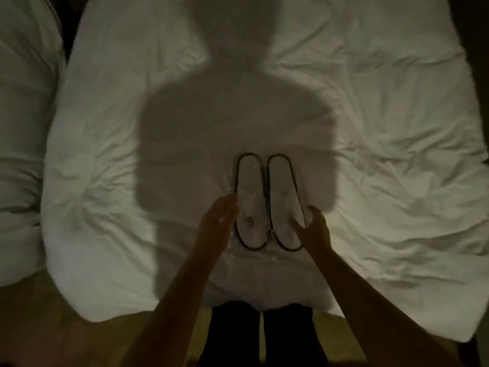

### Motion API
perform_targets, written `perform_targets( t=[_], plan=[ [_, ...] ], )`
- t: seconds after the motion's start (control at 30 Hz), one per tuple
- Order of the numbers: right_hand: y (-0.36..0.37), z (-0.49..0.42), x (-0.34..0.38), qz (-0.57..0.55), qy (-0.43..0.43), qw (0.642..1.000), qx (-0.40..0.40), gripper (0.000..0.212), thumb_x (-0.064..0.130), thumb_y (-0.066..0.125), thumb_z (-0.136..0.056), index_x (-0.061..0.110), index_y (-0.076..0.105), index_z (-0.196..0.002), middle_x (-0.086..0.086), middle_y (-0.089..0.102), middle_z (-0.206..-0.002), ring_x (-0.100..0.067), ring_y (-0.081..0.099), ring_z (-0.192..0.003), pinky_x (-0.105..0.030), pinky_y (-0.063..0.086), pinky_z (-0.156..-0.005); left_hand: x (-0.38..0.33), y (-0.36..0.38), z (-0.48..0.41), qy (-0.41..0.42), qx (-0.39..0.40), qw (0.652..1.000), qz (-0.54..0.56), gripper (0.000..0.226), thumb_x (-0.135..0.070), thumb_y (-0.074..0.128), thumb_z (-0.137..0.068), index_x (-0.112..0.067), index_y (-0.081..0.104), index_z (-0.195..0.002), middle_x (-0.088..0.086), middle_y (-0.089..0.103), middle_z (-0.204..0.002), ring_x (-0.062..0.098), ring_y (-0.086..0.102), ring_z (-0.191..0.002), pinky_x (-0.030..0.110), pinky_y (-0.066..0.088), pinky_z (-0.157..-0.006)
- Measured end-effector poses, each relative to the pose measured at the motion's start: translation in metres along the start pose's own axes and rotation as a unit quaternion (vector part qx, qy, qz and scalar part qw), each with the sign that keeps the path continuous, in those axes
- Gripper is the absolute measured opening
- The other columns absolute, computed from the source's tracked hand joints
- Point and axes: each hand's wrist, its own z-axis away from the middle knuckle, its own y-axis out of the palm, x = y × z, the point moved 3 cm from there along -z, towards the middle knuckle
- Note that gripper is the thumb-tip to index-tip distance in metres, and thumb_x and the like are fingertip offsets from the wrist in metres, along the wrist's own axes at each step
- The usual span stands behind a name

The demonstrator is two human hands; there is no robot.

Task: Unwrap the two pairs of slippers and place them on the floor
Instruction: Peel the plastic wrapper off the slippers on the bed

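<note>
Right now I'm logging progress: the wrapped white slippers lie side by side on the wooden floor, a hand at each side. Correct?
Not quite. The head view shows the slippers lying on the white duvet, not the floor. The rest holds: wrapped, side by side, left hand and right hand flanking them.

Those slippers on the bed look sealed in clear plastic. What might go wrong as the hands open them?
The clear wrap barely shows in this dim light, so the left hand may miss its edge. The slippers lie on soft, rumpled bedding that gives under pulling. The right hand may grab a slipper, not wrap.
</note>
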Motion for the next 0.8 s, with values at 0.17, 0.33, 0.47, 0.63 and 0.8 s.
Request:
perform_targets(
  t=[0.17, 0.33, 0.47, 0.63, 0.8],
  plan=[
    [0.040, -0.016, -0.050, 0.040, 0.073, 0.995, 0.062, 0.102, 0.047, 0.084, -0.055, 0.006, 0.039, -0.138, -0.018, 0.053, -0.137, -0.038, 0.052, -0.124, -0.050, 0.046, -0.099, 0.005, 0.001, -0.011, 0.018, 0.001, 0.999, -0.042, 0.031, -0.012, 0.055, -0.092, -0.009, 0.059, -0.123, -0.001, 0.062, -0.117, 0.011, 0.058, -0.109, 0.001, 0.045, -0.083],
    [0.038, -0.012, -0.038, 0.017, 0.120, 0.992, 0.045, 0.086, 0.031, 0.086, -0.064, 0.008, 0.047, -0.137, -0.019, 0.062, -0.127, -0.037, 0.059, -0.115, -0.039, 0.049, -0.090, -0.003, -0.008, -0.024, -0.019, -0.001, 1.000, -0.012, 0.032, -0.019, 0.051, -0.095, -0.012, 0.059, -0.125, 0.002, 0.063, -0.125, 0.013, 0.058, -0.114, 0.029, 0.046, -0.098],
    [0.028, -0.011, -0.022, -0.052, 0.136, 0.987, 0.070, 0.054, 0.031, 0.084, -0.068, 0.010, 0.061, -0.112, -0.011, 0.068, -0.108, -0.030, 0.063, -0.094, -0.043, 0.054, -0.083, -0.015, -0.005, -0.030, -0.029, 0.006, 0.999, -0.026, 0.031, -0.025, 0.049, -0.095, -0.016, 0.060, -0.123, 0.001, 0.063, -0.125, 0.016, 0.059, -0.115, 0.037, 0.047, -0.101],
    [-0.008, 0.008, 0.031, -0.299, 0.114, 0.945, 0.071, 0.039, 0.012, 0.075, -0.080, 0.004, 0.055, -0.112, -0.016, 0.064, -0.107, -0.028, 0.063, -0.089, -0.046, 0.057, -0.078, -0.040, 0.004, -0.030, -0.033, 0.020, 0.999, 0.027, 0.023, -0.022, 0.061, -0.087, -0.023, 0.057, -0.110, 0.004, 0.061, -0.121, 0.021, 0.059, -0.115, 0.040, 0.046, -0.101],
    [-0.043, 0.053, 0.090, -0.368, -0.008, 0.917, 0.157, 0.038, -0.003, 0.075, -0.074, 0.015, 0.061, -0.105, -0.005, 0.072, -0.098, -0.017, 0.071, -0.084, -0.036, 0.061, -0.075, -0.082, 0.016, -0.030, -0.047, 0.014, 0.996, 0.080, 0.060, -0.022, 0.070, -0.082, -0.010, 0.043, -0.134, 0.001, 0.056, -0.126, 0.016, 0.057, -0.108, 0.028, 0.052, -0.086]
  ],
)
